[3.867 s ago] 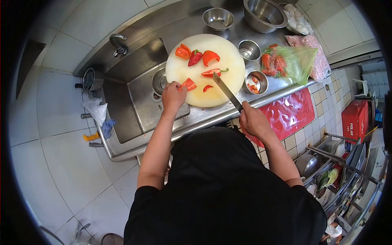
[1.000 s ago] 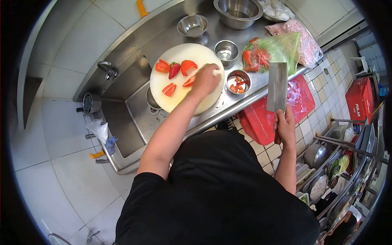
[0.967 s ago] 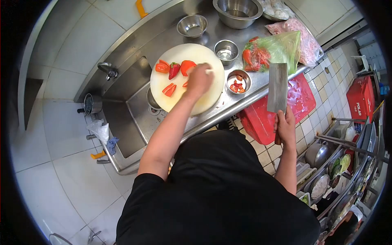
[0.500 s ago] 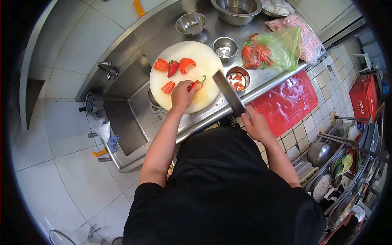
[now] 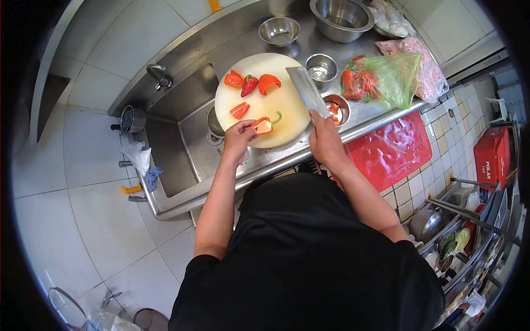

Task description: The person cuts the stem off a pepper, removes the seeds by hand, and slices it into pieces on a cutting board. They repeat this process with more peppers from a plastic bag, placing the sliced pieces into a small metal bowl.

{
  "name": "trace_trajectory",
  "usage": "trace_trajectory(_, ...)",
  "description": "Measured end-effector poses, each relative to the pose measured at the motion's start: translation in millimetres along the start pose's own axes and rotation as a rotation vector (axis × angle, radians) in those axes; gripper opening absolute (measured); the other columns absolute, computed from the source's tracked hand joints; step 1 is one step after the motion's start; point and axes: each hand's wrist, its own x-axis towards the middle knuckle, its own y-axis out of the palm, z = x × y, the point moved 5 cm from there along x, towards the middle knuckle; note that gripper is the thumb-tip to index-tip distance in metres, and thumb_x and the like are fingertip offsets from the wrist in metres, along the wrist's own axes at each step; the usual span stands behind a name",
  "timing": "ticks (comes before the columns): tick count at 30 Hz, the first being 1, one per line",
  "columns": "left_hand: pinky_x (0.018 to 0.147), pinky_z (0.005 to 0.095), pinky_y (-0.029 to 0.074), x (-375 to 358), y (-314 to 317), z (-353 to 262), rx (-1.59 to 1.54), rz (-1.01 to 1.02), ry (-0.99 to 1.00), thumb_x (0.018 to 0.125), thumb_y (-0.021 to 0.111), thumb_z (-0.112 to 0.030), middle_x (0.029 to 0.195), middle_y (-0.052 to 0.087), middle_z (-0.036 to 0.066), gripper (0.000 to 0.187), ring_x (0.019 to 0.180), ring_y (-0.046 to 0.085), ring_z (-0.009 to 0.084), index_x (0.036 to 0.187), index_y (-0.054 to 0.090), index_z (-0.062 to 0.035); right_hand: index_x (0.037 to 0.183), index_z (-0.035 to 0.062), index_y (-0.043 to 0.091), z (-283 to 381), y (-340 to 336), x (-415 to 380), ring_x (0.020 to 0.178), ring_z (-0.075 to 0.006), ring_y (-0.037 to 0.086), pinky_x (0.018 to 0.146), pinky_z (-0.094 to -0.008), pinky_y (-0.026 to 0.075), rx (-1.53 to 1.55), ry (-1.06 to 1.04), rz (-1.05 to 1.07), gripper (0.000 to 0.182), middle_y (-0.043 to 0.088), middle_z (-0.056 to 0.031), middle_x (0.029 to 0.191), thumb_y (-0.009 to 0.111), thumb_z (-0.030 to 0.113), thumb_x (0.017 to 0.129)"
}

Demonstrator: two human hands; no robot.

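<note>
My left hand (image 5: 239, 139) pinches a cut piece of red pepper (image 5: 263, 127) with its green stem, its pale inside facing up, at the near edge of a round white cutting board (image 5: 290, 113). My right hand (image 5: 327, 140) is wrapped round the handle of a cleaver (image 5: 306, 90), whose broad blade slants over the board's right edge. Farther back on the board lie a red pepper chunk (image 5: 234, 79), a dark red pepper piece (image 5: 249, 86), a curved pepper piece (image 5: 269, 84) and a smaller pepper strip (image 5: 239, 110).
Right of the board, a small metal bowl (image 5: 345, 109) holds red scraps, partly behind the cleaver. Metal bowls (image 5: 279, 31) and a green plastic bag (image 5: 400, 77) with red peppers stand on the steel counter. A sink (image 5: 165, 160) lies left; a red mat (image 5: 395, 151) covers the floor.
The pepper piece in my left hand has turned so its inside shows. The cleaver has moved left, toward the board, its blade now turned flatter. The view has shifted slightly.
</note>
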Motion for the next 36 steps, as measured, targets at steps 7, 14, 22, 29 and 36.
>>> trace_trajectory(7, 0.079, 0.0266, 0.058, -39, -27, -18, -0.107, -0.101, 0.101, 0.092, 0.063, 0.001, 0.1, 0.071, 0.011, 0.024, 0.085, 0.069, 0.0146, 0.115, 0.065, 0.0064, 0.144, 0.0051, 0.047, 13, 43, 53, 0.114, -0.0456, 0.056, 0.097, -0.05, 0.048, -0.242, -0.044, 0.146, 0.054, 0.052, -0.0295, 0.126, 0.058, 0.011, 0.091)
trace_trajectory(14, 0.074, 0.0249, 0.057, -74, -35, -29, 0.063, -0.267, 0.317, 0.094, 0.062, -0.003, 0.096, 0.073, 0.011, 0.022, 0.08, 0.07, 0.0128, 0.113, 0.068, 0.0063, 0.13, 0.0023, 0.06, 115, 31, 28, 0.11, -0.0391, 0.063, 0.095, -0.0445, 0.05, 0.148, -0.292, 0.283, 0.052, 0.06, -0.0239, 0.126, 0.065, 0.035, 0.09)
trace_trajectory(22, 0.072, 0.0244, 0.053, -131, -37, -44, 0.248, -0.486, 0.354, 0.097, 0.058, -0.006, 0.093, 0.075, 0.011, 0.027, 0.083, 0.068, 0.009, 0.12, 0.068, 0.0046, 0.101, 0.0012, 0.071, 153, 89, 27, 0.091, -0.0391, 0.067, 0.082, -0.0463, 0.052, 0.262, -0.478, 0.441, 0.036, 0.07, -0.0208, 0.09, 0.065, 0.035, 0.089)
trace_trajectory(29, 0.083, 0.0331, 0.058, -179, -62, -38, 0.23, -0.551, 0.479, 0.096, 0.06, -0.004, 0.112, 0.073, 0.021, 0.028, 0.095, 0.074, 0.0229, 0.122, 0.067, 0.0042, 0.092, 0.0013, 0.073, 189, 112, 0, 0.083, -0.0374, 0.067, 0.076, -0.0436, 0.053, 0.419, -0.515, 0.504, 0.03, 0.069, -0.02, 0.088, 0.065, 0.03, 0.087)
trace_trajectory(36, 0.088, 0.0362, 0.056, -219, -115, -37, 0.416, -0.678, 0.543, 0.097, 0.055, -0.001, 0.113, 0.072, 0.02, 0.027, 0.102, 0.072, 0.0308, 0.121, 0.068, 0.0003, 0.106, -0.0004, 0.07, 228, 161, -24, 0.076, -0.018, 0.066, 0.07, -0.0335, 0.053, 0.46, -0.47, 0.796, 0.028, 0.071, -0.0111, 0.091, 0.065, 0.023, 0.092)
